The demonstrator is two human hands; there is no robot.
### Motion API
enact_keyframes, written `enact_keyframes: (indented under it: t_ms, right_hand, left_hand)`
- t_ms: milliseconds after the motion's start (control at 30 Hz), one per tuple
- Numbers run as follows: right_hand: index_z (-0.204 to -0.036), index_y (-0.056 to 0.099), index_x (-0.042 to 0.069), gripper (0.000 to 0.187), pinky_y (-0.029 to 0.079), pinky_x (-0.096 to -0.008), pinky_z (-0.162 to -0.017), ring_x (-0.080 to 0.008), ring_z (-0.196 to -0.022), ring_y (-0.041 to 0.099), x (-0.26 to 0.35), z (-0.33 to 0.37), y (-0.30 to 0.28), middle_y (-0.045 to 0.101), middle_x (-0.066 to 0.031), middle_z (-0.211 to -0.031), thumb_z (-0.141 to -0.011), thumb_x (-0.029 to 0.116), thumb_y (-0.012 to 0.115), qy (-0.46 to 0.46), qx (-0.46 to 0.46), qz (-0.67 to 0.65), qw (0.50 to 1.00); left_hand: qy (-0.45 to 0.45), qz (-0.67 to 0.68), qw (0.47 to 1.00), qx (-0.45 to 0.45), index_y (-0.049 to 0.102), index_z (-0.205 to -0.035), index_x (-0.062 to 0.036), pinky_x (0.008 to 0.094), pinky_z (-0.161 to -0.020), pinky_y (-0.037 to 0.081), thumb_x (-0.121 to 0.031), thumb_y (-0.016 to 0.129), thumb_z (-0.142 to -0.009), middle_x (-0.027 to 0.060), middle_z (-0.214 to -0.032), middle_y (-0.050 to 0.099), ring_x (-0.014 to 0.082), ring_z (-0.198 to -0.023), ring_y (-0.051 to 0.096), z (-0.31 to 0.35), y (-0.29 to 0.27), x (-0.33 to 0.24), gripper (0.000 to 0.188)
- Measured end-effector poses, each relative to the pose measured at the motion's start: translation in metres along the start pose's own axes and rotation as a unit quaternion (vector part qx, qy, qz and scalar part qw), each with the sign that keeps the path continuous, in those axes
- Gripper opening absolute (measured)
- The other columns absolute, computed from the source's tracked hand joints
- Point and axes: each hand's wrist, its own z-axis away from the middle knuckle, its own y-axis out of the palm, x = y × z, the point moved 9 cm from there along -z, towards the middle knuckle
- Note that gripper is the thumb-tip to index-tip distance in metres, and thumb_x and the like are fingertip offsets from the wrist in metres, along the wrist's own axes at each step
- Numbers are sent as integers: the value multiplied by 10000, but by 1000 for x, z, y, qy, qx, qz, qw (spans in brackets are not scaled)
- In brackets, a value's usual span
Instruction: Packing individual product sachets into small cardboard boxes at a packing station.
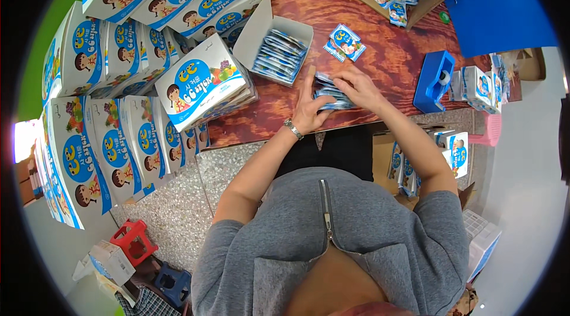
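Both hands close around a small stack of blue-and-white packets [333, 97] at the table's near edge. My left hand [309, 109] grips the stack from its left side, thumb across the near end. My right hand [360, 90] bends its fingers over the stack's right side. Just beyond my left hand stands an open white carton [310, 34], its lid flap raised, with a row of upright packets [279, 56] inside. A few loose packets [344, 43] lie on the table beyond my right hand.
Printed white cartons [205, 81] pile high along the left. At the far right, a brown cardboard box [436, 4] holds many packets. A blue tape dispenser [433, 83] stands at right, near more small cartons [478, 87]. The table [389, 49] has a red-brown wood pattern.
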Motion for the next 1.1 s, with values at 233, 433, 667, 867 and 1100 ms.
enact_keyframes:
  t_ms: [233, 433, 667, 867, 1100]
  right_hand:
    - [-1044, 660, 52, 283, 494, -448, -836, -378, -988, 632, -15, -3, 10, 652, -203, -1011, -1001, 308, 545, 79, -22, -49, 995]
    - [-1179, 639, 32, 376, 522, -387, -851, -315, -982, 671, -52, -61, -38, 691, -189, -1090, -930, 313, 663, 128, -43, 57, 989]
    - [-1161, 657, 115, 441, 509, -444, -883, -345, -1113, 629, -111, -101, -55, 660, -150, -1203, -791, 318, 786, 174, 8, 228, 958]
    - [-1065, 659, 149, 283, 489, -448, -948, -324, -1118, 600, -39, -115, -42, 636, -82, -1158, -799, 187, 749, -148, 192, 337, 910]
    - [-1303, 569, 130, 553, 471, -496, -975, -310, -1171, 602, -59, -114, -30, 644, -105, -1276, -803, 250, 772, -82, 182, 295, 934]
  left_hand:
    - [29, -81, 996, -15, 619, -1324, -231, 585, -1114, 330, -51, 823, -625, 279, -1537, 296, 516, -1402, 288, -9, -6, -14, 751]
    - [28, -55, 994, 91, 570, -1339, -102, 456, -1005, 454, -98, 790, -666, 131, -1230, 571, 378, -1168, 524, -18, 7, -10, 708]
    - [40, -27, 997, 54, 616, -1276, -124, 474, -979, 479, -98, 826, -642, 236, -1339, 482, 418, -1198, 525, -21, 5, -10, 668]
    - [58, -15, 995, 80, 654, -1236, -123, 454, -957, 494, -97, 821, -649, 215, -1324, 516, 393, -1170, 557, -22, 6, -9, 611]
    - [54, 2, 996, 70, 650, -1226, -80, 456, -908, 502, -71, 808, -651, 182, -1224, 595, 373, -1081, 596, -15, 8, -8, 597]
